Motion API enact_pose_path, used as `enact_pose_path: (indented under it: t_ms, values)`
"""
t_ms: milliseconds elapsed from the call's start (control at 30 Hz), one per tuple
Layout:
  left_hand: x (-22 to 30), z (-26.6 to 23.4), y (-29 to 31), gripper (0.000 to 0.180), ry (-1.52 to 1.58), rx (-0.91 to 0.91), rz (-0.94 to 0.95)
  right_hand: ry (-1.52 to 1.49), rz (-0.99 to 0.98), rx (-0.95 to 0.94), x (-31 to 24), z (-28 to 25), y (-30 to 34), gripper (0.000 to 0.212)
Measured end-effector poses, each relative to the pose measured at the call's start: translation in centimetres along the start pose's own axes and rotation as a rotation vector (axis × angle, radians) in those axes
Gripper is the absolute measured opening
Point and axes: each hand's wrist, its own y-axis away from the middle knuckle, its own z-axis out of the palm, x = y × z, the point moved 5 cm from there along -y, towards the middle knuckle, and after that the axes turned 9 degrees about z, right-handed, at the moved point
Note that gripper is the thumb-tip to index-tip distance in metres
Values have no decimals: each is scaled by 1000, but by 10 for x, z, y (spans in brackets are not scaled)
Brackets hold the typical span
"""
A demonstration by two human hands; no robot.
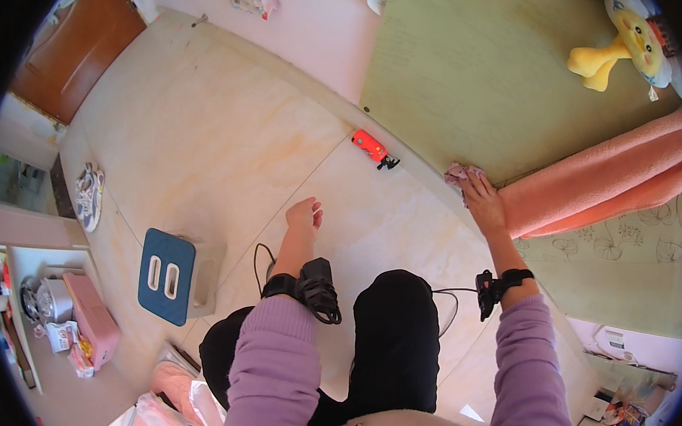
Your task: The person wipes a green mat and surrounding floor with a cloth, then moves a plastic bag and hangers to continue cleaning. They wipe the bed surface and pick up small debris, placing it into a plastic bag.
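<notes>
Head view: we see one crumpled, mauve cloth [461,173] on the green panel [456,70], near the panel's edge beside the floor. It lies under and just beyond the fingertips of the right hand [482,200], ahead and slightly to the left of that hand; bunched as it is, we read no clear long axis. The right hand is the nearer and touches it; the left hand [306,213] is well apart, over the floor [228,116]. The right fingers lie extended over the cloth, slightly spread; whether they pinch it, we cannot tell. The left fingers are half curled, and we cannot tell whether the palm is empty.

Counting outward, we note one orange towel [600,173] just beside the right hand; one red bottle-shaped object [370,145] with a black end, on the floor between the hands; two black wrist devices [318,283], one per forearm; one yellow plush toy [639,40] on the panel; one blue-topped stool [182,252] with two slots; what look like two shoes [87,197]; and one brown door [82,40].
</notes>
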Motion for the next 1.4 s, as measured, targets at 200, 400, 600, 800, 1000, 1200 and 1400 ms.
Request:
enact_pose_path:
  t_ms: [200, 400, 600, 800, 1000, 1200, 1400]
  values:
    - [-9, 16, -7, 18, 107, -38, 36, -219, 160, 614, 83, -105, -68, 26]
    - [-35, 28, -5, 20, 140, -21, -77, -144, 116, 373, 57, -60, -53, 29]
    - [-32, 21, -1, 21, 139, 5, -58, -342, 85, -43, 16, -23, -3, 23]
    - [-36, 18, -5, 20, 135, 14, -15, -320, 329, 626, 90, -123, -71, 26]
    - [-45, 26, 1, 20, 146, -27, -52, -347, 125, 374, 23, -45, -33, 14]
    - [-38, 6, -3, 19, 131, 35, 8, -448, 170, 278, 30, -49, -22, 14]
    - [-48, 21, -5, 20, 107, -32, 2, -145, 566, 807, 143, -168, -32, 39]
